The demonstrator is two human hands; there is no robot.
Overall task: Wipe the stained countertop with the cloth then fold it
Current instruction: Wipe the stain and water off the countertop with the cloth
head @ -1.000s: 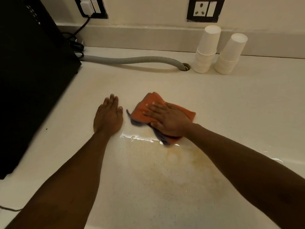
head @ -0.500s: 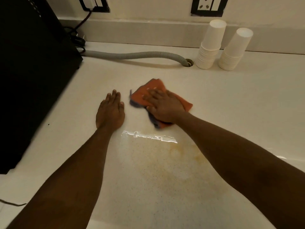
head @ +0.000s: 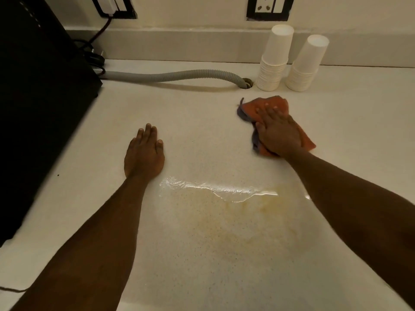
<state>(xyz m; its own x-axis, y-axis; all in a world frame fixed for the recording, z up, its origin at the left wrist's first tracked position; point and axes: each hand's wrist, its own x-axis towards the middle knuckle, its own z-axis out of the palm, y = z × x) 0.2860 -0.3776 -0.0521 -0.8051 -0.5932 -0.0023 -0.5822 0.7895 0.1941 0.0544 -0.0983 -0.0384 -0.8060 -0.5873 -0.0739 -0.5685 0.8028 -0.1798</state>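
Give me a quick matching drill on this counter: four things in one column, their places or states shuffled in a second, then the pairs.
1. orange cloth
2. left hand
3. grey hose
4. paper cup stacks

A. upside down by the back wall
B. flat on bare countertop
C. pressed under the right hand
D. runs into a hole in the counter

Pairs: 1-C, 2-B, 3-D, 4-A

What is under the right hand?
The right hand lies flat on an orange cloth with a bluish edge, pressing it to the countertop. The hand covers the cloth's middle, and the cloth hides the counter beneath it.
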